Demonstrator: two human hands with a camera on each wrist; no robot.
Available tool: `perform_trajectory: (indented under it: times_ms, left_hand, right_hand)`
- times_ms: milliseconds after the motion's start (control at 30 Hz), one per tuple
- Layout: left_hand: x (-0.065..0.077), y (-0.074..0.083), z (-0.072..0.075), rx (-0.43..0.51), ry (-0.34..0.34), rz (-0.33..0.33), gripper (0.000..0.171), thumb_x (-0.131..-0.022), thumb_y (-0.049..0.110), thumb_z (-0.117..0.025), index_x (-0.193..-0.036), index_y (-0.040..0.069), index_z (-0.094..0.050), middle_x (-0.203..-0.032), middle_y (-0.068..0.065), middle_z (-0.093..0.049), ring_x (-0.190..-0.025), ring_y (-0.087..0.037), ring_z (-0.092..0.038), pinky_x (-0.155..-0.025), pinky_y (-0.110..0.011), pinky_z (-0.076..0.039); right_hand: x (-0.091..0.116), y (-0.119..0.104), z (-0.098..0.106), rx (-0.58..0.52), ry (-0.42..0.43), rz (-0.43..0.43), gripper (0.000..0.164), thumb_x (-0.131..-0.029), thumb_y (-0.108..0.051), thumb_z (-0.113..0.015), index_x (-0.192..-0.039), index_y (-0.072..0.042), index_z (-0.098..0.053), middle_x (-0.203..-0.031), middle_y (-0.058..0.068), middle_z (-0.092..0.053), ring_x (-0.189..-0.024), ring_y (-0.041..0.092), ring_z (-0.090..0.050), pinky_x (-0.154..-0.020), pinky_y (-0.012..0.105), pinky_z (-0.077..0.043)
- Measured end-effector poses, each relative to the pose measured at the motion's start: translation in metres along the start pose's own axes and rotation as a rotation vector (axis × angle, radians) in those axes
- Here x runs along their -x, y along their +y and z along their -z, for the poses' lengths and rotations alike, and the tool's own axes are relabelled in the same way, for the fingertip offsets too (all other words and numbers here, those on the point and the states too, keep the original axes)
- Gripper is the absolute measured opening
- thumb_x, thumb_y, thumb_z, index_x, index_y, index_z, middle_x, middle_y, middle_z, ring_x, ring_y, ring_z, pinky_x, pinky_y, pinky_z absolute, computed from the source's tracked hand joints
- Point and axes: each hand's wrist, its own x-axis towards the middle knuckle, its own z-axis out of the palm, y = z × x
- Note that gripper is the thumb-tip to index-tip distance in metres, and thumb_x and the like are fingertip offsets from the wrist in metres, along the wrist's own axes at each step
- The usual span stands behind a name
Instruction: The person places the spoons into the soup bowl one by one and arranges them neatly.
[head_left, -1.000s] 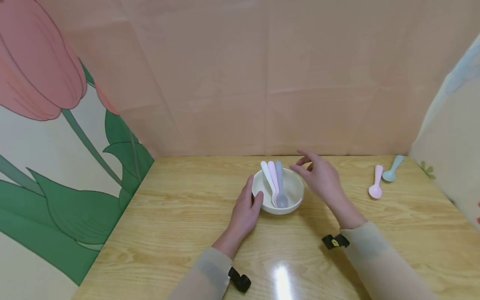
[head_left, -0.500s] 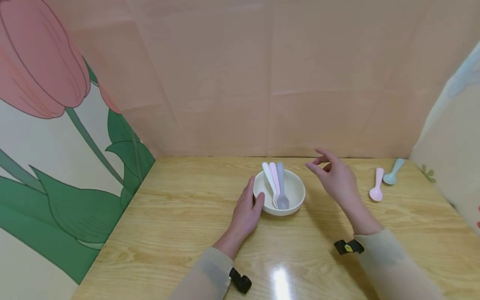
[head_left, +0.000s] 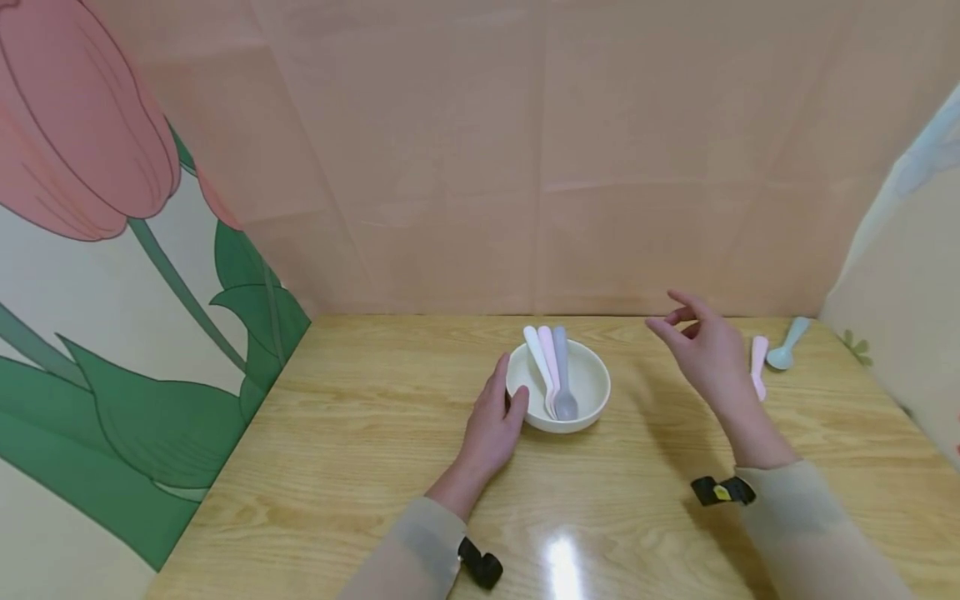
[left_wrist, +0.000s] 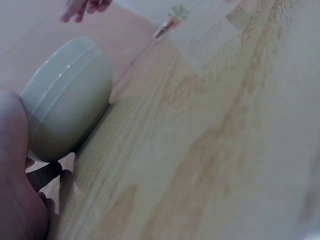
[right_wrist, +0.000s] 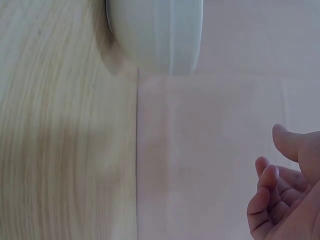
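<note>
Nearest us, two light sleeves with black wrist devices reach forward over the wood-grain worktop. We see its left edge slant away well apart from the left hand, with bare wood between. The left hand's fingers grasp a white bowl: the thumb lies over its rim and the others lie against the outer wall. The hand comes in low from the near left. The bowl stands upright on the worktop, near the far edge. In it we see a grey spoon, a pink-handled utensil and a white-handled utensil leaning together, handles away from us.

The right hand hovers between the bowl and a pink spoon, its wrist partly covering that spoon. Its fingers are released and loosely bent, thumb apart from them in the right wrist view. Just beyond the pink spoon lies a pale blue spoon, near the far right corner. Behind everything hangs a creased pinkish backdrop.
</note>
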Motion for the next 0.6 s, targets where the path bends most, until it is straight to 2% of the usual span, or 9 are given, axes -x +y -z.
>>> perform_trajectory:
  times_ms: [300,600]
  left_hand:
    - [0.001,0.002,0.001,0.003,0.005,-0.01,0.064,-0.106,0.052,-0.037,-0.162,0.039,-0.009,-0.164,0.007,-0.026,-0.148,-0.013,-0.026,-0.119,-0.039,-0.026]
    - [0.002,0.002,0.0,-0.001,0.002,-0.006,0.064,-0.106,0.052,-0.038,-0.162,0.039,-0.009,-0.164,0.008,-0.025,-0.148,-0.013,-0.025,-0.119,-0.04,-0.026]
  right_hand:
    - [-0.005,0.016,0.011,0.034,0.049,-0.023,0.069,-0.097,-0.053,-0.062,-0.151,-0.013,-0.049,-0.114,0.01,-0.067,-0.089,0.025,-0.06,-0.061,0.028,-0.043]
    - [-0.007,0.035,0.023,0.006,0.053,-0.095,0.074,-0.096,-0.06,-0.057,-0.154,-0.016,-0.044,-0.119,0.009,-0.063,-0.094,0.023,-0.056,-0.057,0.022,-0.044]
